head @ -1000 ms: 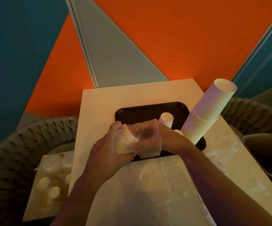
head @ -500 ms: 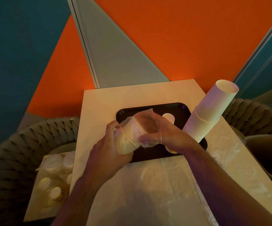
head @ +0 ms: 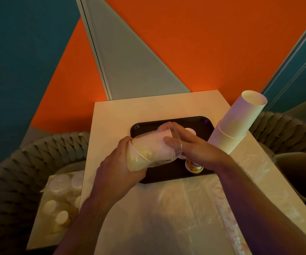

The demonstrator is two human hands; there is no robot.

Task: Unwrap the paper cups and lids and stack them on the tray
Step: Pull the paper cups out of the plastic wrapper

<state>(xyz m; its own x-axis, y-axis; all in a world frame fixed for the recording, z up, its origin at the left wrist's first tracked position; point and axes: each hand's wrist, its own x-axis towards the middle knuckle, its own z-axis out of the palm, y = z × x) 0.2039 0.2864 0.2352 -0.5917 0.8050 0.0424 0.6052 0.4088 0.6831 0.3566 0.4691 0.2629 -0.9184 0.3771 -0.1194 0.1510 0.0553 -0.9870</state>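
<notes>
Orange and teal wall panels back a pale tabletop (head: 122, 115), w/ a dark tray (head: 167, 176) mid-surface. Held above the tray's near-left part is the wrapped sleeve of lids (head: 152, 151), clear film around it. Left hand (head: 119, 173) grips its near end, fingers curled round; right hand (head: 194, 148) pinches the film at the far end, apparently peeling it off. Sleeve lies roughly horizontal, long axis running from near-left to far-right, far end tipped slightly up and away from the person.

Progress, judging from the layout: partway. Tall stack of paper cups (head: 235, 126) already unwrapped, leaning at the tray's right edge. A printed cup (head: 194, 165) and a white lid (head: 190, 131) sit on the tray, partly hidden by the right hand. Loose plastic wrap (head: 194, 208) lies on the near tabletop. Left to do: finish stripping this sleeve, stack it; more wrapped packs wait in a box (head: 56, 199) at lower left, beside the tabletop.
</notes>
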